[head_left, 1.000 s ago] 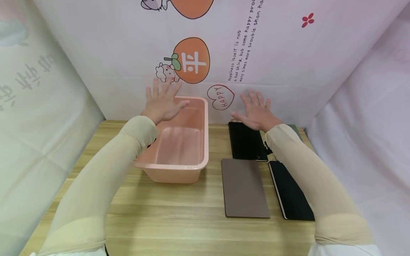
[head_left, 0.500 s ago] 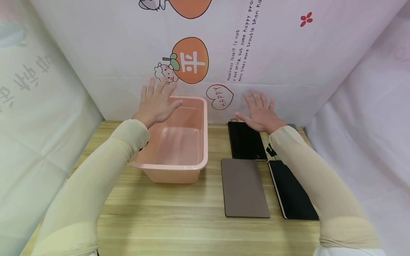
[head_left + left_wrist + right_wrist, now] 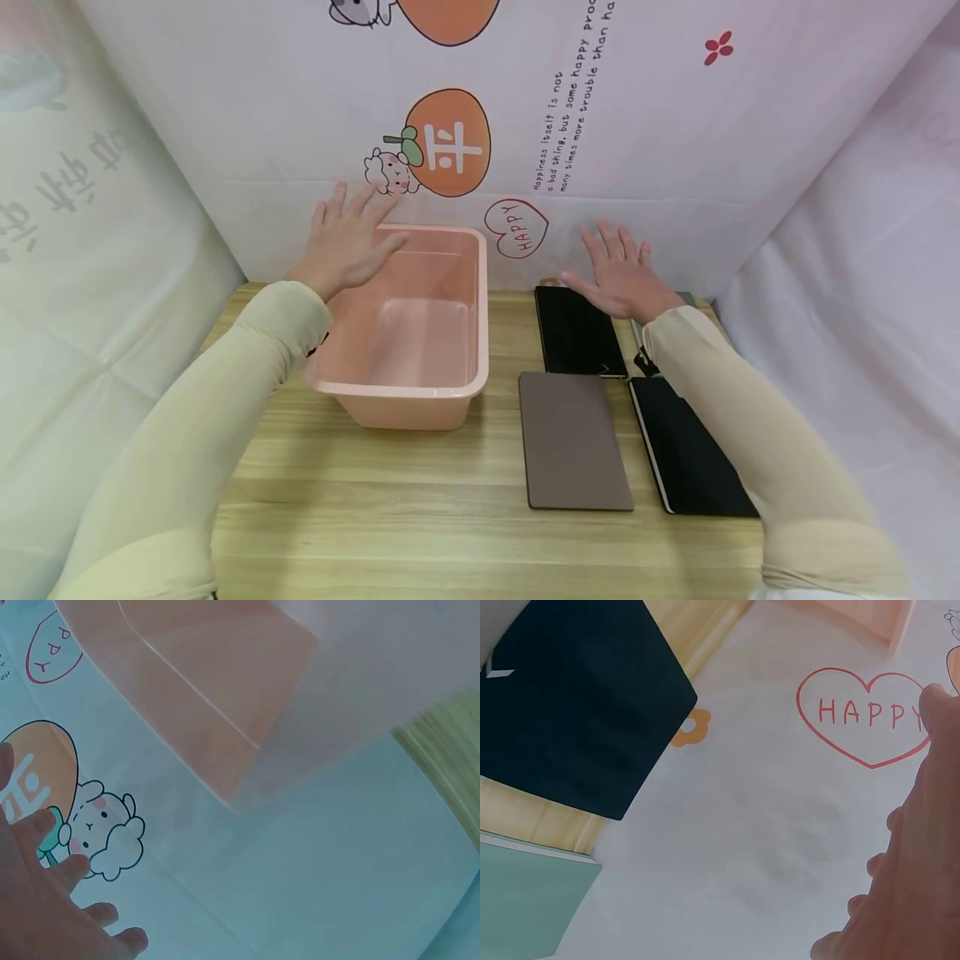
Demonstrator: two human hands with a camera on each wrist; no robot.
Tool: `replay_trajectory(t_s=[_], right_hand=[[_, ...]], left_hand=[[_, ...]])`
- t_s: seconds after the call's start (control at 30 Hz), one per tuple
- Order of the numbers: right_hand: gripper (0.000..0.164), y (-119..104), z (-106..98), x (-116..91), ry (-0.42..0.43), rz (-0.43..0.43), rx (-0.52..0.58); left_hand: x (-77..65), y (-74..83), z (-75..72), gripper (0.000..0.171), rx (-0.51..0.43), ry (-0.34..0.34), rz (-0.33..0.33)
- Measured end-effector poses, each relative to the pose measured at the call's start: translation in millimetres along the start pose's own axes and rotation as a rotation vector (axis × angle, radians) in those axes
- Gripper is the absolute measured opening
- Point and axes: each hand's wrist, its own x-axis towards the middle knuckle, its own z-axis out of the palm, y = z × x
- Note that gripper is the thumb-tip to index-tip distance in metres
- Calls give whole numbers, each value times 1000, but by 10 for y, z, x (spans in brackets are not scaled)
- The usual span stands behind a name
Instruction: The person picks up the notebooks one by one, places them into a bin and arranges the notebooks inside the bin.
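Note:
My left hand (image 3: 347, 243) is spread over the back left of a pink plastic basin (image 3: 420, 392), fingers straight and holding nothing. In the left wrist view its fingers (image 3: 71, 871) show against the printed cloth, with the basin's corner (image 3: 225, 769) above them. My right hand (image 3: 622, 273), also spread and holding nothing, hovers above the far end of a black notebook (image 3: 573, 333). A green notebook (image 3: 536, 896) lies beside that one, mostly hidden by the right arm in the head view. Nearer lie a brown notebook (image 3: 573, 442) and another black notebook (image 3: 693, 454), partly under the right sleeve.
Everything stands on a wood-grain table (image 3: 420, 517). White printed cloth (image 3: 660, 133) rises along the table's back edge, and more cloth hangs on the left and right sides. A small black item (image 3: 645, 362) shows by the right sleeve.
My left hand has drifted left over the basin and my right hand slightly right, so they are farther apart. The basin and notebooks have stayed in place.

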Motion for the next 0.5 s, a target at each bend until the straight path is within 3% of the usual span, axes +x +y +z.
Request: replay_trajectory(t_s=[0.5], right_hand=[[93,39,71,-123,-7,-15,6]], left_hand=[[-124,-240,-27,72,-10,-5,-31]])
